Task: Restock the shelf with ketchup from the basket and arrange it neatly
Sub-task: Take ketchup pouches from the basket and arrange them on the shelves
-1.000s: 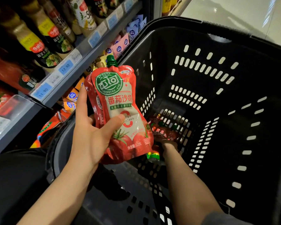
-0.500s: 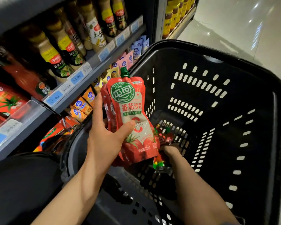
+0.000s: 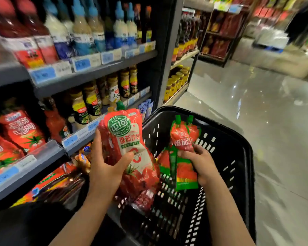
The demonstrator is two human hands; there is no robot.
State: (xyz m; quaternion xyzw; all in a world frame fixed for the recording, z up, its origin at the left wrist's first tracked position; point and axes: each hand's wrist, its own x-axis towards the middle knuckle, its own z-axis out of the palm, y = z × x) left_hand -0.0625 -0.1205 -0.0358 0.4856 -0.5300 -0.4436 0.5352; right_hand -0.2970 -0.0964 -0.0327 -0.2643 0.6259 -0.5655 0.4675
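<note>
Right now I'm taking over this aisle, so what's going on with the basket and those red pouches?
A person is restocking ketchup. The left hand grips a stack of ketchup pouches, white-labelled front facing up, beside the shelf. The right hand holds smaller green-trimmed pouches above the black basket. At least one more red packet lies in the basket's bottom. None of the held pouches is on the shelf yet.

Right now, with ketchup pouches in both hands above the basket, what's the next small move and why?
Probably carry the left hand and its ketchup pouches over to the shelf beside the matching red pouches. Both hands already hold stock clear of the basket, and the left is nearer the shelf; the right hand follows.
</note>
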